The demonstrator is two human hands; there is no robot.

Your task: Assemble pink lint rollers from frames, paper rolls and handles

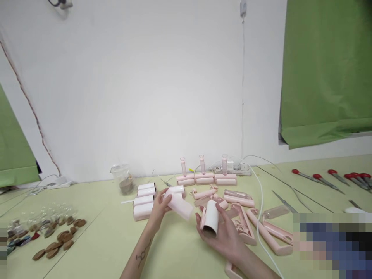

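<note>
My left hand [161, 206] is closed on a thin pale pink sheet [181, 207], pinching its left end between thumb and fingers. The sheet slants down to the right over the table. In my right hand [226, 237], palm up, a white paper roll [211, 217] with a hollow core lies tilted, held with a small pink plastic piece [203, 217] along its left side. Beyond my left hand lie several more white rolls [143, 199]. Pink lint roller parts [244, 224] are spread out beyond and to the right of my right hand.
Three pink lint rollers [204, 178] stand against the wall by a power strip [232, 170]. A white cable [259, 209] crosses the right side. Red-ended tools [316, 178] lie far right; corks [62, 238] and glass bottles [46, 217] far left; a plastic bag [123, 180] stands behind.
</note>
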